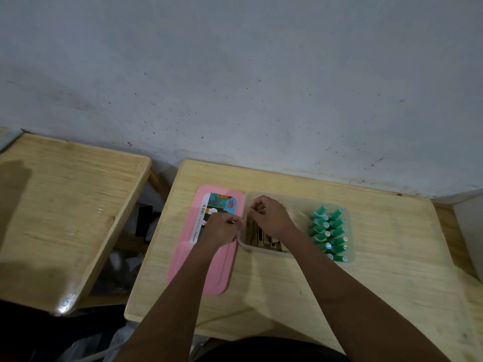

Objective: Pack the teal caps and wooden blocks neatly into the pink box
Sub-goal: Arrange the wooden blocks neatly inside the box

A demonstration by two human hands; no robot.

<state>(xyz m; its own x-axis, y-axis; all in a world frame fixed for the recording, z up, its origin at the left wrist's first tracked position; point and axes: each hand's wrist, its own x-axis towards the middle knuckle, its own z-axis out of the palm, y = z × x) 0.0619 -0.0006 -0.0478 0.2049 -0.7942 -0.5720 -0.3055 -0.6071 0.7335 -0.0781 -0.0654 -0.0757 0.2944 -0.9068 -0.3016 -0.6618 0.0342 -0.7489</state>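
A: Head view, largest first: you have two wooden tables (287,278) against the wall, and you work at the right one. How many containers do you count?

B: One translucent box (298,202) in the middle of your table, with one pink lid (209,270) lying flat just left of it, touching its side.

A: And inside the box?

B: Teal caps (329,232) fill its right end in two rows. You can count about fourteen, though the near ones blur. Wooden blocks (264,237) stand on edge in its left end; your right arm hides most, so I cannot give you a number.

A: Your hands?

B: Your left hand (222,228) sits over the lid at the box's left rim, fingers pinched. Your right hand (269,216) hovers over the blocks, fingers curled and pinched too. Whether either pinch holds a thin piece, I cannot tell.
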